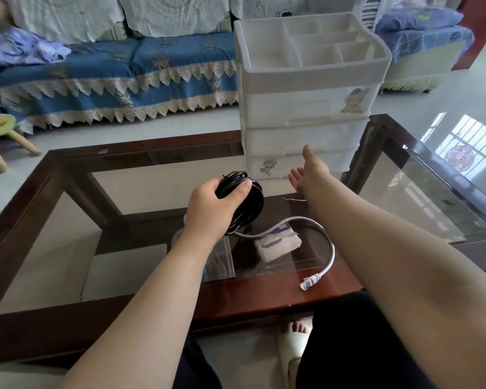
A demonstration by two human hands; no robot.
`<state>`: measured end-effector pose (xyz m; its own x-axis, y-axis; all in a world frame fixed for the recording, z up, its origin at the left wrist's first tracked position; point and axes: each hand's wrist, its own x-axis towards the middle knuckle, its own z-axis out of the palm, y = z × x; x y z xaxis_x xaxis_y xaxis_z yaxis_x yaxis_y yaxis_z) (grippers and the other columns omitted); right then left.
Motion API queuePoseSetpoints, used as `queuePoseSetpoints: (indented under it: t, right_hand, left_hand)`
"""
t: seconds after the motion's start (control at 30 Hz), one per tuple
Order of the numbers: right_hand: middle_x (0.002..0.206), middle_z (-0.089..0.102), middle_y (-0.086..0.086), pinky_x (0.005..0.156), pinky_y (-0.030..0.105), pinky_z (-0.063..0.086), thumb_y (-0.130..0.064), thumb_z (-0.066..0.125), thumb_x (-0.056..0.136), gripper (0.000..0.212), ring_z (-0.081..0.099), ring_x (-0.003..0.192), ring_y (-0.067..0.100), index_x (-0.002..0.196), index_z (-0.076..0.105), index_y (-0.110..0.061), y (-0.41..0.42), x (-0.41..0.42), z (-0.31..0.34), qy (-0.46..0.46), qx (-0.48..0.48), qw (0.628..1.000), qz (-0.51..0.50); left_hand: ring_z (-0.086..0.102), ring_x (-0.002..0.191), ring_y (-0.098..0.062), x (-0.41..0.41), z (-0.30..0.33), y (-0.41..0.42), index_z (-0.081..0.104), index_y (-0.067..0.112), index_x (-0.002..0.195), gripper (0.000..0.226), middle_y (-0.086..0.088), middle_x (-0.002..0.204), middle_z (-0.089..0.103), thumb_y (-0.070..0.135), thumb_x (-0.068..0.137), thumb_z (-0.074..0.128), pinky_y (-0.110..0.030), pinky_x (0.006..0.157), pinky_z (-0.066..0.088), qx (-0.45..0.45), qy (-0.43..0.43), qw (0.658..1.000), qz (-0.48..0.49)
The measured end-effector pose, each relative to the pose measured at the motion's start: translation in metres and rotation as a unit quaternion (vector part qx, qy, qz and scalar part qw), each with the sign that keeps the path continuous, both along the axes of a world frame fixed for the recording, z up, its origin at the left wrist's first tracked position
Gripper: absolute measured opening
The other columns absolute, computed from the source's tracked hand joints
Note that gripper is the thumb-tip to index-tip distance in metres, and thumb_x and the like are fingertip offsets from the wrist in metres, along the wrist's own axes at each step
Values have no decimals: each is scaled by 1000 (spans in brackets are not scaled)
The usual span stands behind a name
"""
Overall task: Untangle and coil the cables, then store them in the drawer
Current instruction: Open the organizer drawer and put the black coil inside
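Head view: the left hand (208, 209) curls round a glossy black coil (243, 200), thumb pressed on its top, the loops standing roughly upright over the glass table (264, 293). A smooth white cable (330, 248) trails from under those fingers, arcing right and back toward the person, its clear plug pointing at the near wooden rim. The right hand (309, 171) reaches with straight, spread fingers, just short of the translucent plastic drawers (303, 136), whose fronts carry cartoon stickers; no writing is legible
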<state>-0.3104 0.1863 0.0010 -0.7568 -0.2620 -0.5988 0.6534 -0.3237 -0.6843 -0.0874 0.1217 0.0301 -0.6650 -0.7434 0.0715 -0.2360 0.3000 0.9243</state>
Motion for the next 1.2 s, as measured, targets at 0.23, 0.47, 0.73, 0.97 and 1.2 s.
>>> queuePoseSetpoints:
  t: [0.23,0.47,0.73,0.97,1.2]
  right_hand:
    - [84,48,6,67,32,53,-37,72,82,46,55,74,18,110,50,-7,1,-12,-21,-8,22,999,27]
    - [89,52,8,45,30,53,-50,62,86,52,60,74,23,115,41,-13,25,-5,-22,36,140,977,156]
    - [82,59,10,67,33,35,-40,37,97,45,54,86,33,80,62,-7,49,-12,16,548,580,582,159]
    - [73,58,4,57,29,36,-63,52,86,53,56,75,26,69,58,-13,33,-39,10,487,600,527,355]
    - [129,48,9,78,36,57,-51,76,71,88,65,90,25,139,35,-13,32,-38,27,384,562,502,533]
  left_hand:
    - [66,88,-11,-12,0,7,68,25,94,22,5,90,72,44,86,69,-37,83,56,17,35,999,-13]
    - [68,89,-16,-14,0,6,71,21,94,29,1,89,73,48,85,69,-43,83,57,82,70,994,28]
    - [67,81,-14,-17,4,10,71,17,87,30,-1,83,73,47,84,70,-28,71,54,129,96,986,37]
    - [66,83,-12,-19,-1,14,71,18,88,28,1,85,73,46,85,69,-21,68,51,150,95,984,34]
    - [60,80,-8,-20,2,8,70,17,80,28,4,83,68,44,86,68,-15,63,46,291,107,948,70]
